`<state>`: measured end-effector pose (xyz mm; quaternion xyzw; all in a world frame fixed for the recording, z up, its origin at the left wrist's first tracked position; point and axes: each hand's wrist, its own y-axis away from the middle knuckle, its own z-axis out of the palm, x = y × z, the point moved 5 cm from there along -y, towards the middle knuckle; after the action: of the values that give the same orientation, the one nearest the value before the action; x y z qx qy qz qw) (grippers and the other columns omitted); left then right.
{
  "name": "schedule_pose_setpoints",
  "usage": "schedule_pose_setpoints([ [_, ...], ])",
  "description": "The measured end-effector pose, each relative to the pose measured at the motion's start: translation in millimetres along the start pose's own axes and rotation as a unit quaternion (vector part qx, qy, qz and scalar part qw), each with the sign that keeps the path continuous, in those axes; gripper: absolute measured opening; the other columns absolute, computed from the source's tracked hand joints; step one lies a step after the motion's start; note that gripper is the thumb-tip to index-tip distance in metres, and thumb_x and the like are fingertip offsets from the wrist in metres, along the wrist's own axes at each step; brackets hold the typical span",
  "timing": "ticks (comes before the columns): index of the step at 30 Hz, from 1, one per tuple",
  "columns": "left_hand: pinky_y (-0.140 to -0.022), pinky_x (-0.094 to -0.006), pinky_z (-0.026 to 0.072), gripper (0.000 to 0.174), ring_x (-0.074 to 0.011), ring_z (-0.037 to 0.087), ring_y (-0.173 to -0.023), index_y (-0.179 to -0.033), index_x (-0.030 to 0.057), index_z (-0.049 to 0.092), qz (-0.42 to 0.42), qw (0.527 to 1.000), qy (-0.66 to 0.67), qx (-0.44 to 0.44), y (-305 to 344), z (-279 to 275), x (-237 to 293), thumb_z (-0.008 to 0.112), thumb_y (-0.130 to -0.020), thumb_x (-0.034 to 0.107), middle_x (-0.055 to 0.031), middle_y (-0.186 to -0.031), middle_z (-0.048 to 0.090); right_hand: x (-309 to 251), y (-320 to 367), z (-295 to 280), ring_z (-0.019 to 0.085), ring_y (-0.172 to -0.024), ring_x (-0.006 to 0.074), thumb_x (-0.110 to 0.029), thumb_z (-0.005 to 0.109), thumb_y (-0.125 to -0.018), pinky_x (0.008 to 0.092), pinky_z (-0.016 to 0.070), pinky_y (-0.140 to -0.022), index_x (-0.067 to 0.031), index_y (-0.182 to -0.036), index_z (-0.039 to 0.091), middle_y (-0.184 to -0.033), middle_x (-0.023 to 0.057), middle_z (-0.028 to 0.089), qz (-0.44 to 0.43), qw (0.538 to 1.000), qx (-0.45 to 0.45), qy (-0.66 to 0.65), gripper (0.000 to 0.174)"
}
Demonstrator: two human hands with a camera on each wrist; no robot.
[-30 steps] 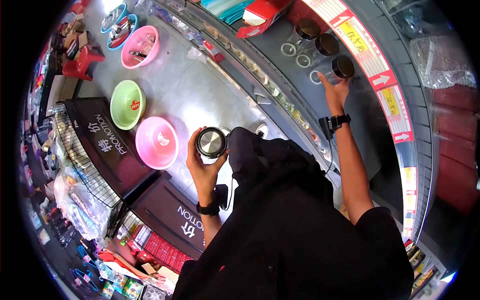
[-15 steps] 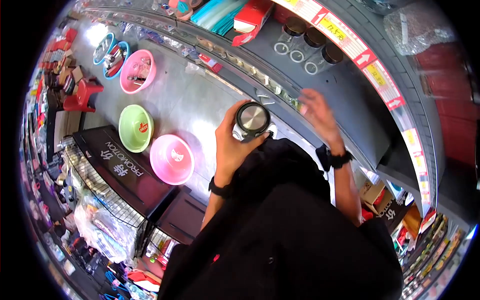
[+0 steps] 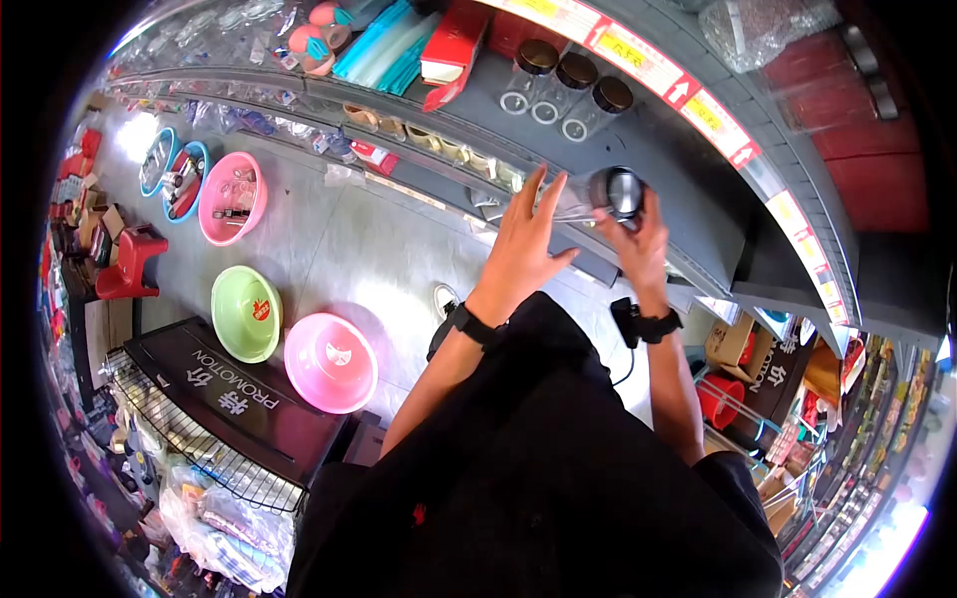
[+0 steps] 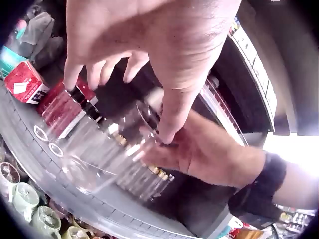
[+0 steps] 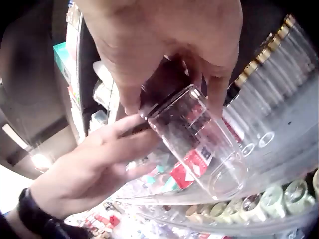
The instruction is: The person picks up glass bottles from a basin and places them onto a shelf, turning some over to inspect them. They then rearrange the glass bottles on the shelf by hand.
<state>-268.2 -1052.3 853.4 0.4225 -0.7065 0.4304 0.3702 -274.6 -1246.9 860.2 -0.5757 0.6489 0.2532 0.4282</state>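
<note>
My right hand (image 3: 638, 249) grips a clear jar (image 5: 202, 149) by its dark lid (image 3: 620, 192). The jar is tipped over, its base pointing left toward my other hand in the head view. Beside it my left hand (image 3: 518, 254) has straight, spread fingers, and nothing is gripped in it. In the left wrist view, the left thumb (image 4: 173, 117) overlaps the lid end of the jar, while the other fingers reach out above the clear body. Three similar jars (image 3: 576, 100) with dark lids lie on the grey shelf beyond the hands.
A price strip (image 3: 643, 65) edges the shelf. A red box (image 3: 454, 55) and turquoise packs (image 3: 384, 50) lie farther along it. Wrapped mugs (image 4: 27, 199) line a lower level. Pink (image 3: 331, 404) and green basins (image 3: 246, 349) are on the left, near a black promotion stand (image 3: 224, 384).
The right hand came back from the shelf jars and took the lidded jar that the left hand had been holding. The left hand let go and spread its fingers. The view turned as well.
</note>
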Motion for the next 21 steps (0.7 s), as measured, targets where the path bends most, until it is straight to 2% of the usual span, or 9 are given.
schedule_pose_setpoints([
  [1,-0.112,-0.0449,0.0399,0.078,-0.0406,0.043,-0.138,-0.146,0.0086,0.046,-0.009,1.0,0.008,-0.013,7,-4,-8,0.082,-0.077,0.01,-0.021,-0.153,0.04,18,-11,-11,0.066,-0.09,0.0141,-0.028,0.087,-0.081,0.0289,0.0558,-0.071,0.0024,-0.129,0.054,-0.101,0.0113,0.07,-0.013,0.999,0.028,0.03,0.066],
  [3,-0.109,-0.0441,0.0429,0.063,-0.0409,0.049,-0.133,-0.137,0.0065,0.054,-0.032,0.999,0.001,-0.004,25,-24,-24,0.081,-0.081,0.014,-0.0214,-0.144,0.049,76,-33,-34,0.063,-0.08,0.0129,-0.032,0.085,-0.083,0.0285,0.0517,-0.066,0.0023,-0.122,0.056,-0.092,0.0097,0.069,-0.002,0.995,0.095,0.012,0.059],
  [6,-0.105,-0.0431,0.0448,0.05,-0.0405,0.054,-0.127,-0.129,0.0042,0.06,-0.055,0.998,-0.019,0.036,59,-62,-51,0.078,-0.084,0.012,-0.0207,-0.136,0.057,102,-57,-56,0.062,-0.073,0.0144,-0.036,0.085,-0.083,0.0291,0.0517,-0.066,0.0034,-0.119,0.056,-0.087,0.0095,0.067,0.092,0.988,0.115,0.052,0.061],
  [9,-0.103,-0.0426,0.046,0.04,-0.041,0.057,-0.121,-0.121,0.0012,0.063,-0.117,0.988,-0.059,0.081,103,-103,-83,0.076,-0.084,0.009,-0.0217,-0.129,0.06,152,-81,-69,0.059,-0.071,0.0079,-0.033,0.083,-0.086,0.0255,0.0518,-0.061,0.0007,-0.121,0.055,-0.086,0.0029,0.066,0.079,0.979,0.136,0.128,0.056],
  [10,-0.101,-0.0421,0.0467,0.04,-0.0392,0.058,-0.119,-0.121,0.0011,0.063,-0.149,0.982,-0.069,0.093,120,-117,-96,0.076,-0.084,0.008,-0.0206,-0.128,0.06,161,-86,-69,0.058,-0.067,0.0094,-0.037,0.085,-0.082,0.0257,0.0502,-0.059,0.0021,-0.122,0.054,-0.083,0.0024,0.065,0.06,0.982,0.147,0.103,0.064],
  [13,-0.098,-0.0406,0.0488,0.038,-0.034,0.061,-0.116,-0.121,0.0014,0.063,-0.261,0.954,-0.084,0.125,171,-154,-126,0.075,-0.086,0.008,-0.0179,-0.126,0.062,181,-97,-68,0.057,-0.064,0.0103,-0.039,0.086,-0.081,0.0266,0.0491,-0.057,0.0029,-0.122,0.053,-0.082,0.0035,0.065,-0.003,0.974,0.192,0.122,0.067],
  [16,-0.095,-0.0421,0.0505,0.034,-0.0315,0.062,-0.116,-0.124,0.0043,0.063,-0.303,0.933,-0.134,0.138,203,-182,-130,0.071,-0.092,0.014,-0.0152,-0.125,0.063,198,-106,-68,0.07,-0.101,0.0313,-0.04,0.085,-0.081,0.0373,0.0539,-0.088,0.0063,-0.132,0.05,-0.114,0.0229,0.069,0.083,0.98,0.167,0.074,0.078],
  [20,-0.095,-0.0443,0.0508,0.035,-0.0312,0.06,-0.123,-0.128,0.0067,0.061,-0.367,0.918,-0.079,0.13,220,-192,-139,0.068,-0.095,0.015,-0.0117,-0.127,0.063,171,-102,-64,0.069,-0.104,0.0349,-0.041,0.084,-0.081,0.0395,0.0531,-0.089,0.006,-0.135,0.045,-0.117,0.0241,0.067,0.095,0.981,0.141,0.093,0.081],
  [21,-0.095,-0.0442,0.0508,0.035,-0.0309,0.06,-0.122,-0.128,0.0069,0.061,-0.349,0.926,-0.077,0.125,212,-189,-138,0.068,-0.095,0.015,-0.0116,-0.127,0.062,168,-103,-64,0.068,-0.105,0.0363,-0.042,0.084,-0.081,0.0404,0.0528,-0.09,0.006,-0.136,0.045,-0.117,0.0244,0.066,0.096,0.982,0.133,0.095,0.082],
])
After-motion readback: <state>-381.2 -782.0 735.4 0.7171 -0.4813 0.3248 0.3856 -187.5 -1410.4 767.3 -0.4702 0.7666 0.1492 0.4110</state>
